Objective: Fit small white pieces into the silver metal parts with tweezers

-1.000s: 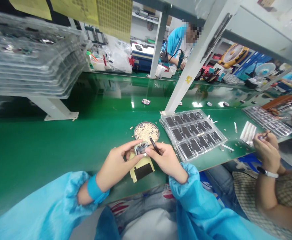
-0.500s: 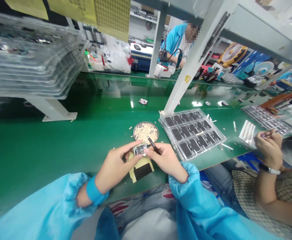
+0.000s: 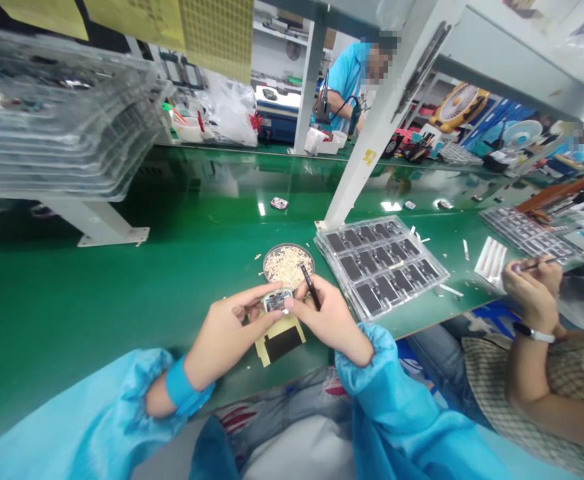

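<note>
My left hand point(image 3: 229, 330) is closed around a small rounded electronic device point(image 3: 277, 301), its open face showing circuitry. My right hand point(image 3: 329, 313) grips black tweezers point(image 3: 311, 287) with white lettering, their visible end pointing up and away. The right thumb presses on the device's right edge; the tweezers' other end is hidden by the fingers. Under both hands lies a yellow sheet with a black rectangle point(image 3: 285, 343). Just beyond them stands a round dish point(image 3: 267, 253) full of small pale bits.
Right of the dish are stacked clear trays point(image 3: 407, 288) holding dark screens. A slanted metal post point(image 3: 352, 170) rises behind them. Clear trays point(image 3: 62, 160) are piled on a stand at left. A co-worker's hands point(image 3: 532, 287) work at the right; another person stands across the bench.
My right fingers have shifted around the tweezers, which now stand slightly steeper. The device stays in my left hand. The whole view has shifted slightly.
</note>
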The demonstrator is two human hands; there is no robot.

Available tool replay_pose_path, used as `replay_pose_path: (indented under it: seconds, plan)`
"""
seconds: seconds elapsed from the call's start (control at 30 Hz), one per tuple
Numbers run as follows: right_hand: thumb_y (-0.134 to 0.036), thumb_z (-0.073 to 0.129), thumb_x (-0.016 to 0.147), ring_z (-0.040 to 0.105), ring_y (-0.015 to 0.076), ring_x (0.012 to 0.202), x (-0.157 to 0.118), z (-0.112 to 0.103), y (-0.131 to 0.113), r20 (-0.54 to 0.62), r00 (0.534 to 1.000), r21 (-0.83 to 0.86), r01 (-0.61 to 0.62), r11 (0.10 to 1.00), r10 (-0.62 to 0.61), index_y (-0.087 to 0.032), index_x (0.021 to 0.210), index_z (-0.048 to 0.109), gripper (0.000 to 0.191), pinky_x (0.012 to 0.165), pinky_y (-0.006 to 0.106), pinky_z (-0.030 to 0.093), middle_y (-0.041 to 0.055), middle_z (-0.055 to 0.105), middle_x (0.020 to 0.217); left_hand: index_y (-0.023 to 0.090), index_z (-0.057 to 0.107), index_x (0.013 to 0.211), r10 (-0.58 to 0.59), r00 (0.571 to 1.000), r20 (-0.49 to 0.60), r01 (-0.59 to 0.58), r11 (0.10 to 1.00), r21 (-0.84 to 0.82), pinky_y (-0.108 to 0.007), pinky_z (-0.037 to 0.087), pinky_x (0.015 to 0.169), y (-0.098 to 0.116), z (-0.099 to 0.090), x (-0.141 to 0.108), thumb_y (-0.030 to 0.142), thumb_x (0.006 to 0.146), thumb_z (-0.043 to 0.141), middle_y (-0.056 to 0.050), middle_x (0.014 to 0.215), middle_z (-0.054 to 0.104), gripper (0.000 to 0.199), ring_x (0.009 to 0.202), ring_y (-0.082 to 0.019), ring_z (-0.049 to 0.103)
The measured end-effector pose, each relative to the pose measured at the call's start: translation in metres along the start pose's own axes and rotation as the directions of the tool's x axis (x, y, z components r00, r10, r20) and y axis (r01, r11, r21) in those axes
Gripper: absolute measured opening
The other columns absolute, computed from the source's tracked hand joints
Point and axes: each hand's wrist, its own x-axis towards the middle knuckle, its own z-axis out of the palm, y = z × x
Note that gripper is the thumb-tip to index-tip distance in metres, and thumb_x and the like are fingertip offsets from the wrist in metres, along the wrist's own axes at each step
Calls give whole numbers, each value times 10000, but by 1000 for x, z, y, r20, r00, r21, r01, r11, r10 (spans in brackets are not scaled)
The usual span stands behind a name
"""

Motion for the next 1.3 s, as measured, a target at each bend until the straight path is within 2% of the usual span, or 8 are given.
replay_pose_path:
  seconds: [0.13,0.3,0.4,0.57,0.77,0.9,1.1,1.3]
  plan:
    - [-305,778,761,559,135,759,2,4,0,33,999,166,26,986,-32,-194,977,596,303,689,250,440,-8,606,844,190,703,1227,-36,997,64,48,979,-196,-395,570,1002,5,2,1,402,760,817,-103,1248,720,526,1139,-290,689]
    - [-309,796,737,598,149,821,4,8,1,44,999,258,0,966,-11,-187,949,627,297,771,271,475,-4,621,844,175,696,1224,-34,998,54,44,976,-215,-435,564,1017,7,3,1,408,758,820,-122,1248,716,536,1123,-301,699]
    - [-344,799,738,599,141,783,4,8,1,53,999,299,-25,954,9,-193,947,638,304,708,256,488,-5,624,827,176,689,1235,-24,999,47,33,981,-190,-441,562,1019,5,2,1,427,758,816,-124,1262,708,553,1140,-306,690]
    - [-372,809,731,580,124,708,4,7,2,79,996,316,-65,946,42,-202,955,635,331,579,222,461,-2,635,829,187,693,1243,-11,999,37,16,990,-139,-446,559,1022,1,2,1,441,756,815,-120,1253,713,562,1141,-317,687]
    - [-321,796,754,622,151,820,4,9,8,27,999,275,20,961,-28,-191,944,650,272,760,269,508,8,657,854,191,696,1237,-18,999,39,25,983,-183,-419,544,1046,2,4,1,396,769,815,-108,1263,711,524,1160,-297,679]
    - [-340,816,736,628,161,784,2,16,10,-55,998,220,45,975,-34,-193,961,669,306,726,275,525,16,667,844,168,715,1197,-25,999,32,33,965,-259,-423,593,974,6,7,2,417,784,791,-131,1242,719,488,1126,-306,694]
    - [-417,858,671,621,170,702,3,23,7,-1,1000,260,5,966,-5,-183,831,677,336,673,287,530,14,681,764,207,767,1063,111,994,-20,-113,979,-168,-324,607,905,-3,8,0,367,830,738,-95,1159,696,284,1052,-240,698]
    - [-364,826,711,444,105,559,4,23,5,-93,995,53,43,998,-38,-178,720,637,265,526,237,376,-43,536,606,212,703,1223,39,998,57,-45,993,107,-341,569,898,-10,5,-2,394,921,624,-73,1110,745,361,1039,-245,689]
